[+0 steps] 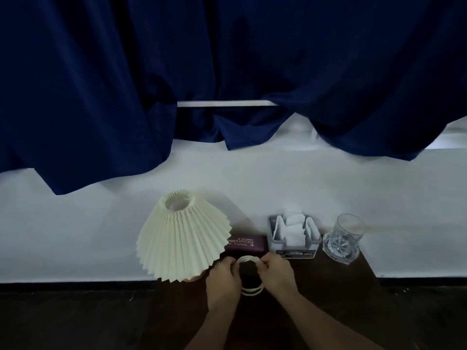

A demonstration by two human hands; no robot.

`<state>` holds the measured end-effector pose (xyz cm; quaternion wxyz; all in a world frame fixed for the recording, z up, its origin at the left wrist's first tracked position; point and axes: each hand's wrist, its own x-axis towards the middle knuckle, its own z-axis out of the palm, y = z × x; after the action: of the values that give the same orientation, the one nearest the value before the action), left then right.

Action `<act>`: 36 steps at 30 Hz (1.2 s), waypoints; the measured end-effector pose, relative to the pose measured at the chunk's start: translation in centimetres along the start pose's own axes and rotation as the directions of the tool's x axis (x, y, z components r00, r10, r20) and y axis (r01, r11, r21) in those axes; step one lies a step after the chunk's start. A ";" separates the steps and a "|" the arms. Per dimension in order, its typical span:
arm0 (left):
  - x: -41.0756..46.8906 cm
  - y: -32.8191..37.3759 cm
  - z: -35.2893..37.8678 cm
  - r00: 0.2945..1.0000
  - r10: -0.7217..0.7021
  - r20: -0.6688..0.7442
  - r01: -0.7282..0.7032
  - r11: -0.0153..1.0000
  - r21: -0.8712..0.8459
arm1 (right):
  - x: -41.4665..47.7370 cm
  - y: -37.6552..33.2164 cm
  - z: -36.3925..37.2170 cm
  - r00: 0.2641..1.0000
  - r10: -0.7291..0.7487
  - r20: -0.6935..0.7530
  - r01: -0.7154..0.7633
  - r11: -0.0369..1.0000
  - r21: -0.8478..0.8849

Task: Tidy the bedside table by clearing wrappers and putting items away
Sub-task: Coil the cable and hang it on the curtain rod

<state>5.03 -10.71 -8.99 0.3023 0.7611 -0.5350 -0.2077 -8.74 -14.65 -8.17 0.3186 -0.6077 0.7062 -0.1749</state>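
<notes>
A coil of white cord [248,260] is held over the dark bedside table [336,286]. My left hand [223,276] grips the coil's left side and my right hand [274,272] grips its right side, fingers closed on the loops. The coil's lower loops show between my wrists. Behind my hands lies a maroon glasses case [246,242]. A grey holder with white tissues [294,234] stands to the right of the case. An empty cut glass tumbler [345,239] stands at the table's right end.
A lamp with a cream pleated shade [182,236] stands at the table's left end, close to my left hand. A white wall [101,223] rises behind the table, and a dark blue curtain [227,59] hangs above it. Dark floor lies to either side.
</notes>
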 end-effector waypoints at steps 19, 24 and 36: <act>0.8 -1.3 2.2 0.986 0.121 -0.111 -0.093 0.969 0.229 | -0.3 -0.1 3.5 0.978 -0.111 -0.178 0.064 0.966 -0.251; -0.1 -2.3 2.2 0.997 0.014 -0.072 0.008 0.956 0.292 | -1.3 0.3 3.4 0.977 -0.069 -0.201 0.026 0.978 -0.208; 1.1 -1.5 1.7 0.989 -0.121 -0.080 0.131 0.982 0.136 | 0.1 0.1 4.4 0.970 -0.102 -0.219 0.056 0.977 -0.208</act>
<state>5.38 -11.81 -11.27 0.2528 0.8199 -0.4879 -0.1608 -5.88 -14.07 -11.50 0.1655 -0.6402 0.7271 -0.1843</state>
